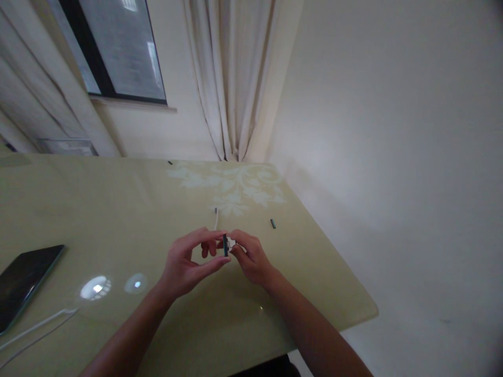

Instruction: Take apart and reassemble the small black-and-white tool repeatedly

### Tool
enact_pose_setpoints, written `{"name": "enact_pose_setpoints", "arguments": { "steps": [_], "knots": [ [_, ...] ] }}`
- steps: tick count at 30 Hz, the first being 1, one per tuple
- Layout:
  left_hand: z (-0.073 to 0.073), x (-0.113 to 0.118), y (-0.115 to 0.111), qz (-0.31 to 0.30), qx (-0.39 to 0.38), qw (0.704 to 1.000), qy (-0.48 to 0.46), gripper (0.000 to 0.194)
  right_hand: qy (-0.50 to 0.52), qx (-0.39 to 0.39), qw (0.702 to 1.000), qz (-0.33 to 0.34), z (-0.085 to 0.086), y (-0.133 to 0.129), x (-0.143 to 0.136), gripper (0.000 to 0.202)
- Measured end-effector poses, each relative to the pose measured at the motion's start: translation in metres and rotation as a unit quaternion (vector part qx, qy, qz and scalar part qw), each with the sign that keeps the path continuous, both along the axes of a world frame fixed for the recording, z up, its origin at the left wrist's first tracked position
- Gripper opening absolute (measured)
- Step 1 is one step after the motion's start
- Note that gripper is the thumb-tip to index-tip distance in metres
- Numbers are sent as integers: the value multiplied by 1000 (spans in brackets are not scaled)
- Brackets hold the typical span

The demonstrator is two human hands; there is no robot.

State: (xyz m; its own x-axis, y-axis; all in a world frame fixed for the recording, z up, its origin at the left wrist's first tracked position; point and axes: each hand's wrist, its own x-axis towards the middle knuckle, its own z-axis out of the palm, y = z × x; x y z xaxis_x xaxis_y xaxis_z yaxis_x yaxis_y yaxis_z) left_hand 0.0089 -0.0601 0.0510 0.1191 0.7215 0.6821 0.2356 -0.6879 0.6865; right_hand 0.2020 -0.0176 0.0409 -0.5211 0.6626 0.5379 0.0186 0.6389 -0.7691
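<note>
Near the middle of the view, my left hand [184, 264] pinches a small dark, narrow piece [225, 245] upright between thumb and forefinger. My right hand [251, 259] grips a small whitish, metallic-looking piece [231, 243] with thumb and fingertips. The two pieces meet between my hands; whether they are joined I cannot tell. Just beyond my left fingers, a thin white cable [216, 220] with a grey tip lies on the table. A small dark piece [273, 223] rests to the right, past my right hand.
The glossy, pale green table [322, 293] ends at a white wall on the right. A black tablet [27, 280] lies at the left, with white cables [43, 320] in front of it. Another small dark item [170, 162] is near the far edge, before the curtains [236, 78].
</note>
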Motion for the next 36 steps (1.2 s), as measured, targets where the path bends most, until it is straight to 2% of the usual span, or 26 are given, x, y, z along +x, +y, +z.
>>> {"name": "enact_pose_setpoints", "arguments": {
  "steps": [3,6,10,13,16,18,20,22,26,28,32,36],
  "knots": [
    [3,2,-2,25,14,1000,12,50,21,-34,999,-11,0,0,-2,46],
    [7,3,-5,60,31,996,62,55,85,-130,987,-31,-1,2,-3,38],
    [8,5,-4,69,24,992,103,48,141,-265,954,26,-3,6,-2,39],
    [5,5,-2,69,-4,993,98,43,136,-289,947,43,0,6,-1,37],
    [1,5,-1,53,-34,995,74,43,138,-268,953,26,4,5,-1,33],
    [-1,5,-1,37,-75,996,42,51,142,-241,960,1,7,4,-1,30],
    [-2,5,1,21,-130,991,-1,48,142,-215,966,-21,10,2,-1,29],
    [-1,5,2,-2,-181,982,-43,45,142,-192,970,-36,12,0,-2,27],
    [3,5,5,-58,-270,954,-115,52,145,-119,978,-92,12,-4,-4,20],
    [5,6,6,-75,-320,937,-116,39,132,-76,980,-127,11,-6,-4,16],
    [1,9,6,-73,-356,925,-114,31,119,-17,980,-161,10,-8,-4,12],
    [-4,10,7,-34,-353,927,-120,29,121,-14,977,-173,12,-8,-4,11]
  ]
}}
